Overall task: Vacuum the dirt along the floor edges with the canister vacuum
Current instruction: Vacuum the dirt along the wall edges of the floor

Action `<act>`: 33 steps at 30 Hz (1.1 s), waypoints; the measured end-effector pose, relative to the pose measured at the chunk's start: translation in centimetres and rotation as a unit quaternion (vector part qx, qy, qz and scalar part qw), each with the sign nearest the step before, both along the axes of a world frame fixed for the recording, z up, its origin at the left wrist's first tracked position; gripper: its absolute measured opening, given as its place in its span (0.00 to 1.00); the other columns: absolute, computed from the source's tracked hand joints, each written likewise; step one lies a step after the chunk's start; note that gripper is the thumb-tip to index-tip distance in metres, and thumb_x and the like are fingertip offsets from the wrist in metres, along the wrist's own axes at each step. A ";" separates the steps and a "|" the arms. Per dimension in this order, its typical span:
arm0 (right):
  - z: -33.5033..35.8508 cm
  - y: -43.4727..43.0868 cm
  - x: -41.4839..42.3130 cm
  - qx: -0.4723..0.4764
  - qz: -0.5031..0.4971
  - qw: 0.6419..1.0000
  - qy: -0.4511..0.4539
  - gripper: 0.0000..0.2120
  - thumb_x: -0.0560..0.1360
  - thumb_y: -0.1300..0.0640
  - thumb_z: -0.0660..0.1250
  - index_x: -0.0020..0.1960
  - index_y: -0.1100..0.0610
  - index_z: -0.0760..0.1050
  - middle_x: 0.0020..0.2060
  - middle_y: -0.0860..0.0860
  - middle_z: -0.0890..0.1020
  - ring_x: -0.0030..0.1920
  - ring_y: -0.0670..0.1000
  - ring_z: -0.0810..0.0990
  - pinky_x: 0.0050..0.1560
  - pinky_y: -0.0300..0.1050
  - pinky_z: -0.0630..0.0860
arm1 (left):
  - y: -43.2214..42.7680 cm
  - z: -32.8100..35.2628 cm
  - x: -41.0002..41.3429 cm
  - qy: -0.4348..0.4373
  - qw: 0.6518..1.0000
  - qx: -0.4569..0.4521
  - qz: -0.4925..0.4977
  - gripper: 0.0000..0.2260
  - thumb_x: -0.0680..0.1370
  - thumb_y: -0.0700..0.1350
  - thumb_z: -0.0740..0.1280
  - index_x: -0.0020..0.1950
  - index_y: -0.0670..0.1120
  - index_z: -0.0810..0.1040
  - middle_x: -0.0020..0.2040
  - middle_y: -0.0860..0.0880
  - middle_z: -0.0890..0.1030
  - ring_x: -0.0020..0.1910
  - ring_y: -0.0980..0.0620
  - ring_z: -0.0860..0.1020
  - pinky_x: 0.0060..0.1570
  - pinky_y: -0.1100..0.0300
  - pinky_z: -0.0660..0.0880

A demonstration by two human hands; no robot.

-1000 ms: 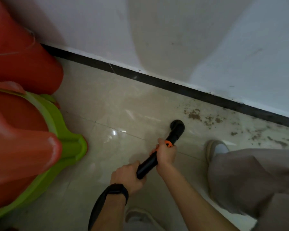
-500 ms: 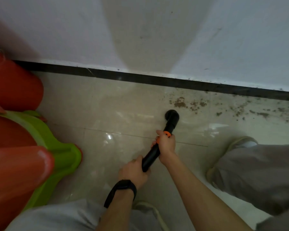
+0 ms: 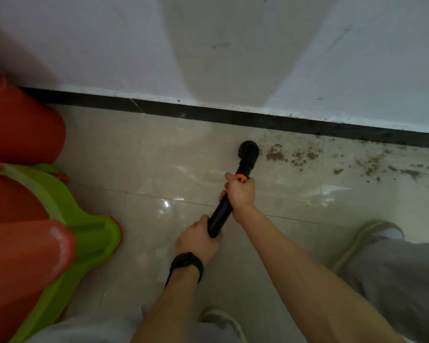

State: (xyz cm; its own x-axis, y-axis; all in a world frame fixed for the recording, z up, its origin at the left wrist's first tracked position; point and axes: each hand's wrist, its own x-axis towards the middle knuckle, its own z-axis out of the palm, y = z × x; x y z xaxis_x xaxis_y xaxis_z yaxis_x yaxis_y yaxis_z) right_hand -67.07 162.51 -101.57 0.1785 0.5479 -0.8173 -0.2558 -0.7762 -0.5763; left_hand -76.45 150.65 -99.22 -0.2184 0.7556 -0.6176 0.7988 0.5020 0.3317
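A black vacuum wand (image 3: pixel 223 211) with an orange ring slants up across the beige tiled floor. Its round nozzle (image 3: pixel 248 149) sits on the floor just left of a patch of brown dirt (image 3: pixel 275 154), close to the black baseboard (image 3: pixel 233 115). My right hand (image 3: pixel 240 193) grips the wand just below the orange ring. My left hand (image 3: pixel 197 240), with a black watch on the wrist, grips the wand's lower end. More dirt crumbs (image 3: pixel 382 167) are scattered along the floor edge to the right.
Red and green plastic furniture (image 3: pixel 60 219) fills the left side. A white wall (image 3: pixel 233 45) rises above the baseboard. My right shoe (image 3: pixel 372 233) and grey trouser leg stand at the right; my left shoe (image 3: pixel 221 318) is at the bottom.
The nozzle has moved forward and right, closer to the baseboard, and now sits right beside the dirt patch. Both hands keep their grip on the wand. The view has swung left.
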 end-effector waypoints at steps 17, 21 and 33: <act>-2.9 3.3 0.3 0.062 -0.018 0.998 0.014 0.12 0.78 0.63 0.69 0.53 0.54 0.66 0.34 0.54 0.75 0.24 0.50 0.73 0.29 0.46 0.77 | 3.6 -4.8 -0.5 0.022 0.998 0.048 -0.033 0.12 0.75 0.60 0.63 0.44 0.57 0.63 0.37 0.56 0.74 0.33 0.52 0.75 0.33 0.59 0.71; -3.7 1.8 -0.6 0.078 -0.022 0.997 0.016 0.12 0.78 0.62 0.69 0.54 0.54 0.67 0.33 0.53 0.74 0.23 0.49 0.73 0.29 0.45 0.77 | 2.4 -5.8 -1.7 0.034 0.997 0.061 -0.028 0.14 0.73 0.63 0.64 0.39 0.58 0.62 0.34 0.57 0.72 0.29 0.58 0.70 0.28 0.62 0.63; -3.5 -5.1 -2.8 0.047 -0.027 0.998 0.027 0.12 0.79 0.58 0.68 0.55 0.54 0.65 0.37 0.53 0.77 0.24 0.47 0.76 0.32 0.45 0.79 | -3.1 -5.1 -3.6 0.058 0.998 0.026 0.026 0.14 0.62 0.64 0.56 0.37 0.55 0.68 0.33 0.57 0.73 0.31 0.52 0.72 0.31 0.60 0.66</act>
State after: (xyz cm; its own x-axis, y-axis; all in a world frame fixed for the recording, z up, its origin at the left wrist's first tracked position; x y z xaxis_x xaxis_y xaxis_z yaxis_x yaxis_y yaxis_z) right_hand -69.83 157.39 -105.09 0.1660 0.6127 -0.7727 -0.3286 -0.7044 -0.6292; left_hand -80.08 147.57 -104.29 -0.3260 0.7718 -0.5459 0.8071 0.5280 0.2644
